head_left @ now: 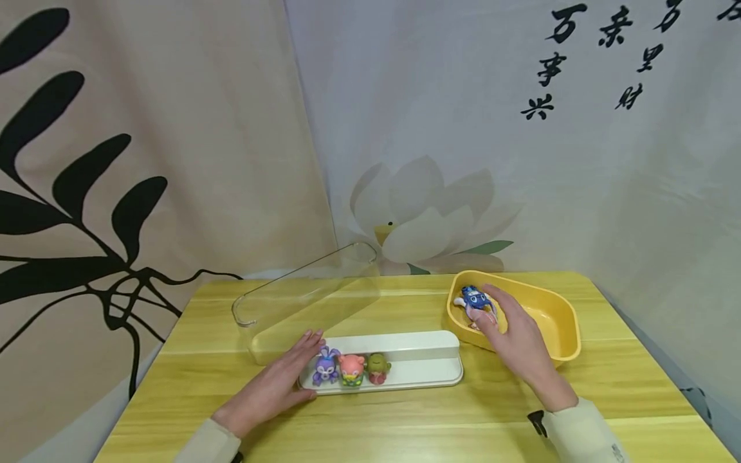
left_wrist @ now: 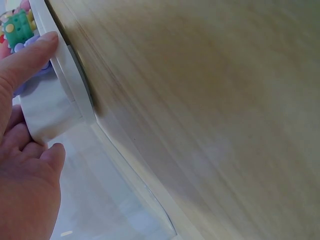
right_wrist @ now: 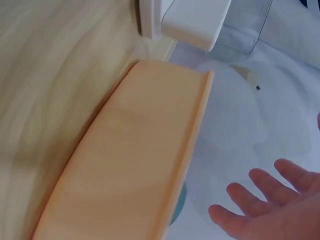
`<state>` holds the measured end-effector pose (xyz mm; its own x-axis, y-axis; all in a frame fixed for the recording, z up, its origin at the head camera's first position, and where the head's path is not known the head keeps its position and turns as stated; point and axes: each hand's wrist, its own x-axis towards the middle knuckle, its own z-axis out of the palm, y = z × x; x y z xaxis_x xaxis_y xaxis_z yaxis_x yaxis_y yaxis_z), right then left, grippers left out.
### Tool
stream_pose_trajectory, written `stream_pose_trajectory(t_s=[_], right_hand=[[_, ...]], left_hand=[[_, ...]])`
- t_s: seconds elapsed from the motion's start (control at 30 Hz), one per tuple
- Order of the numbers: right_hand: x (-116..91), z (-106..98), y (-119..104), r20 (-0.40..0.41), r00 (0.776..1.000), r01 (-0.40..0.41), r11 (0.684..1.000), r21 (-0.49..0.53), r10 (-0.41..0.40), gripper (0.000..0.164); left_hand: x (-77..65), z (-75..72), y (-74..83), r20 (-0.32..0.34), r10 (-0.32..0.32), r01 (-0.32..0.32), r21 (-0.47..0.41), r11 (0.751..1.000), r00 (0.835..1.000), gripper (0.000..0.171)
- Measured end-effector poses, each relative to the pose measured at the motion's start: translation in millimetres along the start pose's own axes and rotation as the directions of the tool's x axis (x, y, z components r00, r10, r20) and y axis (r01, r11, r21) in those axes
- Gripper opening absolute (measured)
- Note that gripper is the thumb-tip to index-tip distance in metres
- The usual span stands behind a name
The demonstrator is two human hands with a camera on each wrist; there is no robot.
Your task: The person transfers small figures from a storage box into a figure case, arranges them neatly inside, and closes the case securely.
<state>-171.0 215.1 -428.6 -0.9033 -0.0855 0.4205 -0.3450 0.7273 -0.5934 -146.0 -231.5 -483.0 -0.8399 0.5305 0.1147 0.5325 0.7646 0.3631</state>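
My left hand lies flat against the left end of a long white tray, fingers straight. In the left wrist view its thumb presses on the tray's rim. Three small toys stand in a row on the tray: a purple rabbit, a pink pig and a green figure. My right hand reaches into a yellow tub, right beside a blue toy at the tub's left end. In the right wrist view its fingers are spread and straight, and nothing shows between them.
A clear plastic lid stands tilted behind the tray's left half. The tub's outer wall sits close to the tray's right end. All of it rests on a yellow wooden table with printed cloth hanging behind.
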Motion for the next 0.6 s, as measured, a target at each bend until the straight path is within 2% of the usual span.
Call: stream_pose_trajectory(t_s=[0.13,0.27,0.6], right_hand=[[3.8,-8.1,14.0,0.024,0.998,-0.058,0.998,0.004,0.058,0.063],[7.8,-12.4,25.1,0.096,0.988,-0.118,0.993,-0.003,0.117,0.070],[14.3,-10.8,48.1,0.241,0.942,-0.234,0.972,-0.032,0.235,0.084]], left_hand=[[1.5,-0.5,0.3,0.005,-0.007,0.007,-0.010,1.000,1.000,0.091],[1.9,-0.8,0.6,0.009,-0.008,0.008,-0.013,1.000,1.000,0.091],[0.6,-0.3,0.3,0.004,-0.004,0.004,-0.001,1.000,1.000,0.091]])
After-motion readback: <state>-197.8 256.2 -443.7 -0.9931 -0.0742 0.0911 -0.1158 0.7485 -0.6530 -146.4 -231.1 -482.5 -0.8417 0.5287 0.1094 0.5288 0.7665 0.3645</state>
